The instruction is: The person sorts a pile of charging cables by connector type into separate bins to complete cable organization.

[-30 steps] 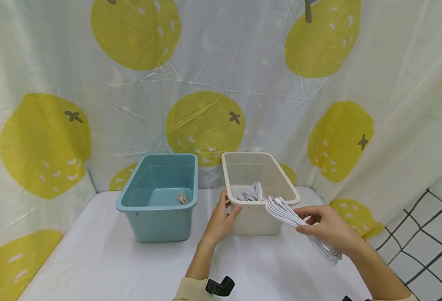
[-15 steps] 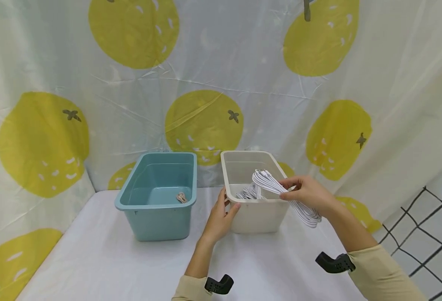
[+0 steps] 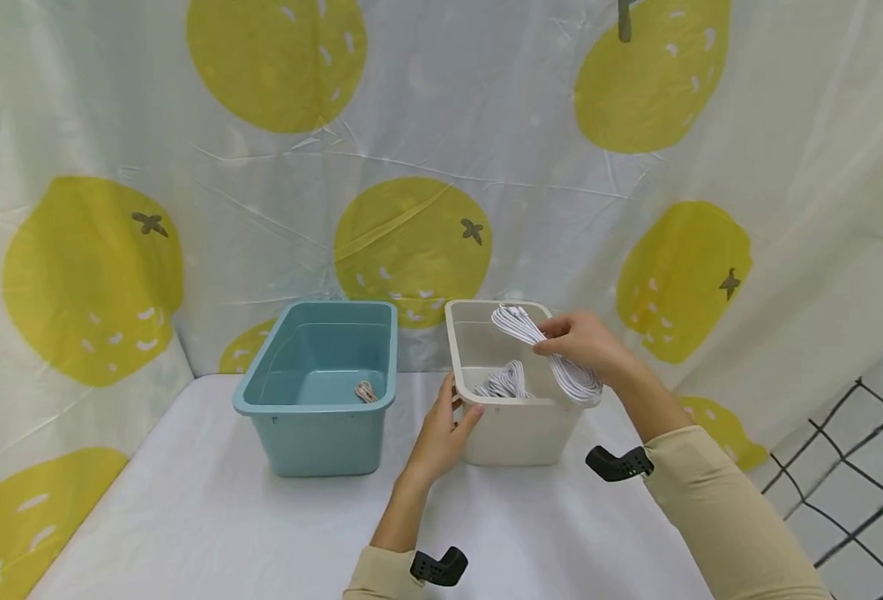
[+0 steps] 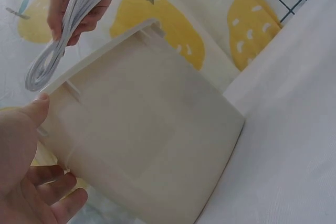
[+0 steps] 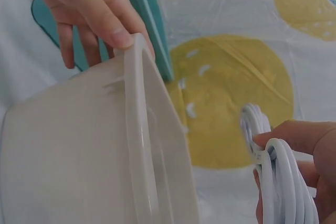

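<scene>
My right hand (image 3: 585, 343) pinches a coiled bundle of white cable (image 3: 576, 382) between thumb and fingers. The bundle hangs tilted above the right side of a beige plastic bin (image 3: 519, 437). My left hand (image 3: 435, 437) holds the bin's near left corner; in the left wrist view its thumb lies at the rim (image 4: 79, 69) and the other fingers are bent beside the wall. Inside the bin lies another white cable bundle (image 3: 507, 381), partly hidden by the front wall. The right wrist view shows the held cable (image 5: 286, 187) apart from the bin's rim.
A teal bin (image 3: 324, 446) stands to the left, with a small tan tied cord (image 3: 365, 392) inside. Both bins rest on a white-covered table (image 3: 261, 533). Behind hangs a curtain (image 3: 539, 208) with yellow fruit prints; a black wire grid (image 3: 846, 467) is at the right.
My right hand has carried the cable bundle up, left and farther away, from in front of the beige bin to above its right side. The left hand has stayed at the corner.
</scene>
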`<state>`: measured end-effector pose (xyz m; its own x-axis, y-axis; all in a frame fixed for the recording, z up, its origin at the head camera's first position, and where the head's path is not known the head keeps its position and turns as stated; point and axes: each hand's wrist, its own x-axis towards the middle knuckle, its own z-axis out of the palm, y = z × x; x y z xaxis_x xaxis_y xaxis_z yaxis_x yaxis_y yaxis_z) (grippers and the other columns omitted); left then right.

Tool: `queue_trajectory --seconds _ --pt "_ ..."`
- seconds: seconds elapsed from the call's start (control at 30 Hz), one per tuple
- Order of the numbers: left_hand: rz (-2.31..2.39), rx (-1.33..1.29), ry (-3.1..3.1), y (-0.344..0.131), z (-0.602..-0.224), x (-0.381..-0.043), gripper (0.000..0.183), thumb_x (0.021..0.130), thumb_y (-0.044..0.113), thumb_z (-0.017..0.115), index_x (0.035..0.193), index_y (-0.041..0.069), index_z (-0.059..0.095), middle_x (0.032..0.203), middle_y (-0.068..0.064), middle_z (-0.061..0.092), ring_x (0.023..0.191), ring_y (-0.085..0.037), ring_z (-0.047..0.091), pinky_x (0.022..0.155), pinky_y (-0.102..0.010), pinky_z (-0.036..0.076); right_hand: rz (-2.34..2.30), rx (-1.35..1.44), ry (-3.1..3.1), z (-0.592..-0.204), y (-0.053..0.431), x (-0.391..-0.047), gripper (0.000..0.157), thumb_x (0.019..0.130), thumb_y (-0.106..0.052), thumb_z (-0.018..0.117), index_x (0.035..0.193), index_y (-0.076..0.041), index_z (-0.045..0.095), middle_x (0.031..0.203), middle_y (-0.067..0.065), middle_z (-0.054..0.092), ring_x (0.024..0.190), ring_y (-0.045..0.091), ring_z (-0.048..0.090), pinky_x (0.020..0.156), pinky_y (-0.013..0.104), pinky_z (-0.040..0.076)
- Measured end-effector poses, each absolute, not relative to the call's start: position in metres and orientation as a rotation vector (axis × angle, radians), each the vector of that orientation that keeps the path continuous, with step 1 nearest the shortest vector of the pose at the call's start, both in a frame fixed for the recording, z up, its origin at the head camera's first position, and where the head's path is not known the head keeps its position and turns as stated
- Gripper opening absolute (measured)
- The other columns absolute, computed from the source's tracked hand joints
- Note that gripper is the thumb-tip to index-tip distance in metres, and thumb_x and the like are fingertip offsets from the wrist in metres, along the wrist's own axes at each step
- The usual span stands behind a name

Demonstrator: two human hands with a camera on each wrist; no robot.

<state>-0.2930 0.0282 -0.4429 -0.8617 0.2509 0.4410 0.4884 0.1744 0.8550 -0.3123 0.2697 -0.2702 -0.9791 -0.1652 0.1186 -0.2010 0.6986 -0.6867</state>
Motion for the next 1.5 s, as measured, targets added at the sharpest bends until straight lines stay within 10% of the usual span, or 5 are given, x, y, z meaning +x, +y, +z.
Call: queue_trajectory --seconds 0.6,1.5 --pt "-1.789 -0.723 -2.252 0.036 -0.446 -0.287 0.075 0.108 0.039 0.057 0.166 0.014 0.017 0.159 -0.015 0.039 0.139 -0.04 0.047 0.101 -0.057 0.05 1.189 0.298 -2.831 -0.318 0.257 -0.362 0.043 0.104 -0.02 0.062 0.137 0.008 0.061 0.127 0.027 0.066 0.104 0.036 0.068 0.078 0.036 0.061" --pt "-1.621 -0.551 -2.233 0.029 -0.433 -0.284 0.076 0.102 0.031 0.067 0.16 0.001 0.029 0.155 -0.021 0.041 0.137 -0.039 0.047 0.108 -0.055 0.043 1.07 0.547 -2.769 -0.328 0.262 -0.353 0.052 0.095 -0.017 0.076 0.14 0.002 0.061 0.117 0.021 0.069 0.108 0.041 0.068 0.088 0.051 0.056"
